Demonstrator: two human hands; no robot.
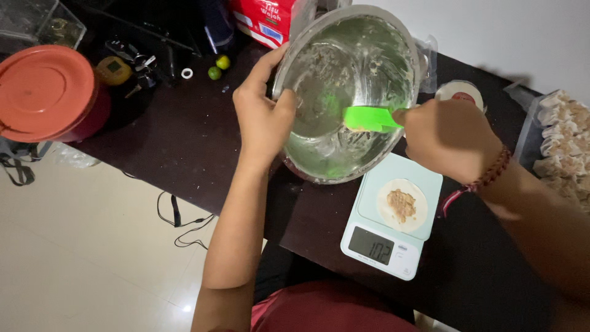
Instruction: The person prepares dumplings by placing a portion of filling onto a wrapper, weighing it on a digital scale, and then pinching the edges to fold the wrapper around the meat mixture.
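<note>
My left hand (263, 114) grips the rim of a steel mixing bowl (356, 49), tilted up toward me with smears of filling on its inner wall. My right hand (445, 138) holds a green spatula (369, 118) whose blade scrapes inside the bowl. Below the bowl stands a pale mint kitchen scale (424, 178) with a lit display. On its platform lies a round white dumpling wrapper (386, 193) with a small mound of brownish filling (402, 205) at its middle.
A dark table (184, 141) carries an orange-lidded container (46, 92), two small limes (218, 67), a red package (264, 21), a stack of round wrappers (460, 93) and a tray of folded dumplings (562, 141) at the right edge. Pale floor with a cable lies at left.
</note>
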